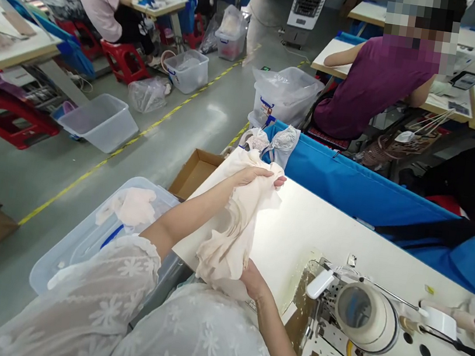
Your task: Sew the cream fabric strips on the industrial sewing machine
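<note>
A bundle of cream fabric pieces (238,216), layered with ruffled edges, stretches over the left end of the white sewing table (294,215). At its far end my left hand (259,176) is closed round the cloth, thumb on top and fingertips showing at the right. My right hand (252,279) grips the near end close to my body; its fingers are largely hidden by the fabric. Just past my left hand, a white and grey bra (284,143) hangs over the table's far corner.
A sewing machine (368,314) occupies the table's right side. Blue cloth (336,168) hangs along the far edge. To the left are a cardboard box (196,172) and a clear plastic tub (79,238) with fabric. A person in purple (369,84) sits ahead.
</note>
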A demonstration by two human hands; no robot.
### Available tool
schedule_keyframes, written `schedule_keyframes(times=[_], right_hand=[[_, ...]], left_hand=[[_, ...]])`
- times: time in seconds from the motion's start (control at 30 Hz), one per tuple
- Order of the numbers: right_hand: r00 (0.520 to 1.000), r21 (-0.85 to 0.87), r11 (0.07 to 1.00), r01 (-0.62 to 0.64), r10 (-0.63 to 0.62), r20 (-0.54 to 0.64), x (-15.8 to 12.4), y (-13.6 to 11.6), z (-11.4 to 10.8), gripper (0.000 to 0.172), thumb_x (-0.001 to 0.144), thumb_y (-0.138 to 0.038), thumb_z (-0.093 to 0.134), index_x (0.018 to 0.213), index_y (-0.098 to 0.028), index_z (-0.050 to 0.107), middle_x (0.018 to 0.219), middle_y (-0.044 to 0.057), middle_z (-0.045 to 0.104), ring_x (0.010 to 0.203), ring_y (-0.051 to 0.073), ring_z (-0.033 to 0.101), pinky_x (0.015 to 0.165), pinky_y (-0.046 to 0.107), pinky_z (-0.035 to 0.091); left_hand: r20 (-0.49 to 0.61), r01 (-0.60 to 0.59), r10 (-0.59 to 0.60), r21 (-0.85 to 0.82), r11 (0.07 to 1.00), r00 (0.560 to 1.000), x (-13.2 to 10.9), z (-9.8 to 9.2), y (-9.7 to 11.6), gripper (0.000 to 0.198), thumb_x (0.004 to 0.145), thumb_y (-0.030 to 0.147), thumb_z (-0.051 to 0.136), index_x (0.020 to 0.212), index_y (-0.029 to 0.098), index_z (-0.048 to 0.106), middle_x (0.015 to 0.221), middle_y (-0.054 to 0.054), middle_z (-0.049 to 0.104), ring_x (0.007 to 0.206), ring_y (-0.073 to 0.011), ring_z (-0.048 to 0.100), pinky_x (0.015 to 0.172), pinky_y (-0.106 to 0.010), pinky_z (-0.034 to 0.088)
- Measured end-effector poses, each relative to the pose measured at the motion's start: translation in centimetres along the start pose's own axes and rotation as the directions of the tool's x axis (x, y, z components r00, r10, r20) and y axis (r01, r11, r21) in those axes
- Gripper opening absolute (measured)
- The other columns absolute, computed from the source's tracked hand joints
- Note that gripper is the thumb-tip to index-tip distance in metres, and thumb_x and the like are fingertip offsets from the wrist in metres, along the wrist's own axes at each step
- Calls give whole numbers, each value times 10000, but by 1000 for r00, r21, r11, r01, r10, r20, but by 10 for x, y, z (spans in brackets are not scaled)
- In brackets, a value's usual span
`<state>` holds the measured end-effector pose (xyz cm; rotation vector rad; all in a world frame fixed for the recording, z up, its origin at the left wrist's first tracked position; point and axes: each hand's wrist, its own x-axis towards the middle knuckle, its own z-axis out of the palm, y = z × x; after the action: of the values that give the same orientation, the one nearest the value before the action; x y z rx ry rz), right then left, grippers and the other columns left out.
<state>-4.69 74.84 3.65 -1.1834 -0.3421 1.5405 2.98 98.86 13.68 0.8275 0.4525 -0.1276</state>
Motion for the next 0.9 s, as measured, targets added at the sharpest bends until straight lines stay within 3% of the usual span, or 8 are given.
schedule_keyframes(times=[0.27, 0.5, 0.63, 0.77, 0.9], right_hand=[[993, -17, 999, 49, -51, -103, 15, -5, 12, 280, 941, -395, 644, 1072, -149, 672, 1074, 57, 701, 946, 199, 680, 867, 414, 554], [979, 21, 992, 121, -116, -166, 42, -47, 0, 291, 927, -397, 663, 1072, -145, 672, 1090, 59, 699, 976, 210, 674, 892, 429, 541], [969, 97, 988, 123, -98, -226, 57, -49, -7, 416, 959, -522, 564, 1129, -154, 657, 1115, 79, 705, 1007, 217, 674, 949, 452, 506], [956, 162, 981, 108, -58, -287, 70, -32, -4, 592, 979, -655, 386, 1181, -158, 637, 1106, 95, 713, 998, 216, 685, 967, 465, 491], [966, 142, 987, 73, -35, -256, 75, -14, 8, 349, 935, -453, 635, 1096, -146, 675, 1014, 58, 733, 951, 206, 697, 976, 467, 490]], left_hand=[[-17, 37, -36, 30, 999, 999, 39, -29, 8, 272, 935, 145, 428, 1031, 75, 673, 1041, -112, 746, 1231, -220, 608, 1176, -402, 345], [45, -30, 25, 127, 991, 999, 87, -44, 54, 354, 912, 175, 488, 1232, 84, 608, 1190, -124, 703, 1178, -229, 639, 1145, -408, 386], [80, -31, 17, 178, 984, 997, 118, -53, 65, 395, 905, 205, 528, 1278, 93, 593, 1203, -120, 697, 1153, -231, 649, 1091, -383, 442], [53, 34, -49, 248, 968, 997, 142, -73, 43, 324, 947, 304, 568, 1214, 133, 637, 1159, -100, 699, 1103, -236, 647, 1031, -409, 482], [-6, 134, -139, 307, 942, 990, 153, -95, -4, 362, 961, 405, 596, 1209, 142, 597, 1217, -89, 615, 1075, -233, 623, 933, -438, 539]])
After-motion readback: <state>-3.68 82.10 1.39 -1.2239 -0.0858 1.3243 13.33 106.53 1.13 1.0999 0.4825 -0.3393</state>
